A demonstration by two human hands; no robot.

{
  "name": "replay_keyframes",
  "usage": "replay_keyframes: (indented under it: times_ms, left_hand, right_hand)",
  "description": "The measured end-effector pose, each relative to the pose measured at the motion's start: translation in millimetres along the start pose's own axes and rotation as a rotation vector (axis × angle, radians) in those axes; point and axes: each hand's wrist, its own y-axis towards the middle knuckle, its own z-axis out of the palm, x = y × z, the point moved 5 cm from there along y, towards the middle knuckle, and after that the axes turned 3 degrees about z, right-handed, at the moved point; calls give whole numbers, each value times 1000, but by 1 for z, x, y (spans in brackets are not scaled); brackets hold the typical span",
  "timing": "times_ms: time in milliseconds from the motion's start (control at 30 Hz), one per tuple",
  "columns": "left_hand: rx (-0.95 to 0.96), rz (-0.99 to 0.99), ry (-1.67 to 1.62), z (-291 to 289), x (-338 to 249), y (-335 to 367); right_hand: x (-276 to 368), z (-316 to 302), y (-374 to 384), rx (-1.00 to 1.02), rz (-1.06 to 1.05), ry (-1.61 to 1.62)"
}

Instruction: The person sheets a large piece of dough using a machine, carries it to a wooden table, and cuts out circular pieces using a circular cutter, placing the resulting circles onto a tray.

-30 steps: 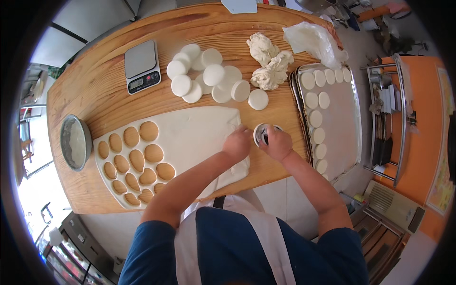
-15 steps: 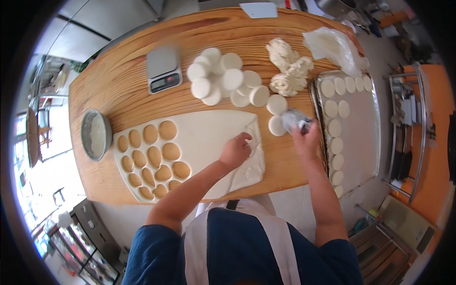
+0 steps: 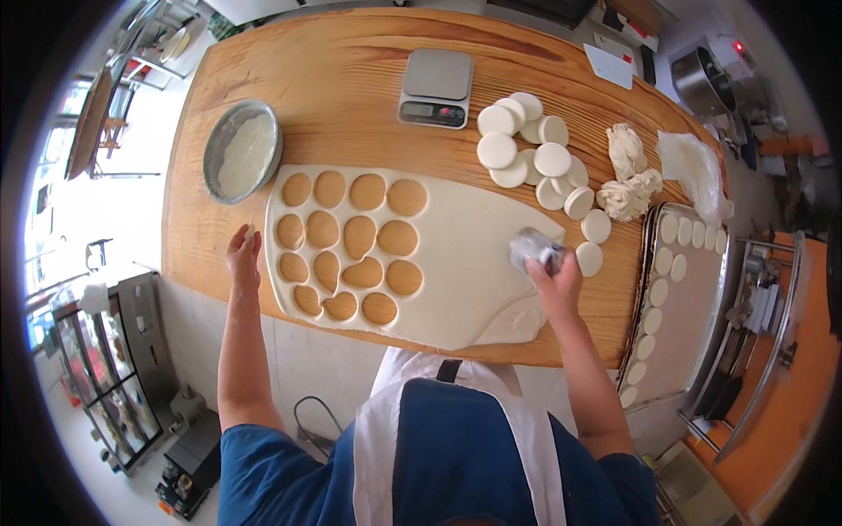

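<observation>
A rolled-out dough sheet [image 3: 469, 237] lies across the table, its left half full of round holes showing wood. My right hand [image 3: 560, 285] is closed on a metal dough cutter [image 3: 531, 249], blurred by motion, at the sheet's right part; whether it touches the dough I cannot tell. Off the sheet's left edge, below the flour bowl [image 3: 243, 151], my left hand [image 3: 243, 258] pinches a small white bit of dough [image 3: 250, 231]. Cut dough rounds [image 3: 553, 159] sit in a loose heap beyond the sheet, with two more rounds right of the cutter.
A kitchen scale [image 3: 437, 88] stands at the far side of the wooden table [image 3: 333, 96]. Dough scraps [image 3: 628, 180] and a clear plastic bag [image 3: 693, 171] lie at the right. A baking tray [image 3: 680, 333] with several rounds adjoins the right edge.
The view has swung left. My left hand has gone from the sheet's right end to beyond its left edge. My right hand has brought the cutter from beside the loose rounds to the sheet.
</observation>
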Motion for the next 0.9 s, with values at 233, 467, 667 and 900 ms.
replay_keyframes:
  times_ms: [233,467,667,900]
  left_hand:
    - [157,520,1047,-8,35,-64]
    - [-258,368,1055,-52,60,-57]
    - [-363,208,1228,-59,41,-31]
    - [-375,208,1356,-56,41,-29]
  right_hand:
    - [66,80,10,242,-45,-385]
    - [71,114,24,243,14,-498]
    - [92,144,45,227,-90,-664]
    - [91,157,51,213,-17,-814]
